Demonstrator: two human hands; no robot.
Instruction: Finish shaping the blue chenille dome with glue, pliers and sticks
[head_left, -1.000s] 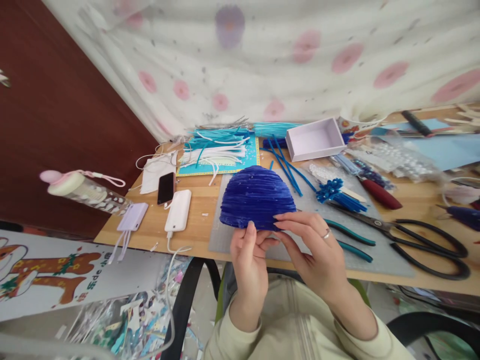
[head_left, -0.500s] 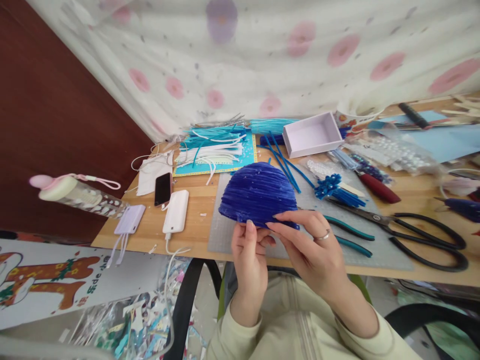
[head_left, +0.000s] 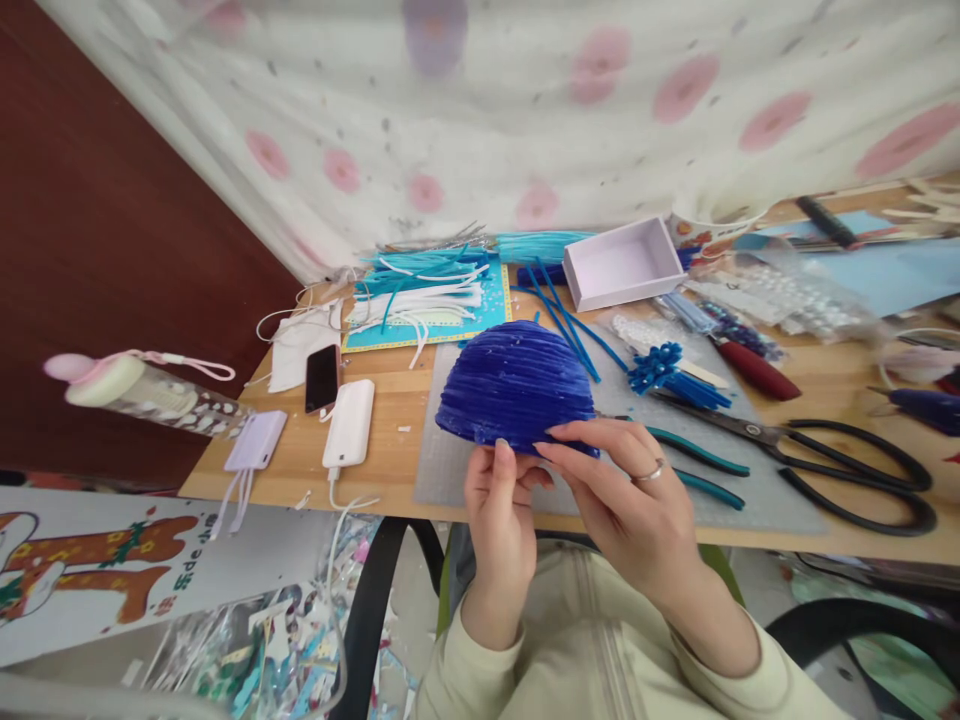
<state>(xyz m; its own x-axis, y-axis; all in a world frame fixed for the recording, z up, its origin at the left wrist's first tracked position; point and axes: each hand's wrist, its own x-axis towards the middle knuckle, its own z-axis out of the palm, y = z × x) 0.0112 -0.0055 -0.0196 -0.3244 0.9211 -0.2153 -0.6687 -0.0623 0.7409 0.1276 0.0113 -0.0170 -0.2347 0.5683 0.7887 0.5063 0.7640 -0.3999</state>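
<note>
A dark blue dome [head_left: 517, 380] with fuzzy ridges, apparently rows of pipe cleaners, is held up over the front of the desk. My left hand [head_left: 501, 530] grips its lower edge, thumb on the near side and the other fingers curled behind. My right hand [head_left: 634, 500], with a ring on one finger, pinches the same edge farther right; its thumb is mostly hidden. Behind the right hand lie pliers [head_left: 705, 455] with teal handles. A bundle of blue pipe cleaners [head_left: 679, 380] with a looped end rests on the grey cutting mat [head_left: 442, 470].
Large black-handled scissors [head_left: 855, 460] lie at the right. Further back are a white box [head_left: 622, 265] and white and teal pipe cleaners [head_left: 427, 290]. On the left are a phone [head_left: 322, 378], a cabled power bank [head_left: 350, 424] and a bottle [head_left: 165, 395] at the edge.
The view has shifted very slightly. Both hands keep the same hold on the blue dome, which has hardly moved.
</note>
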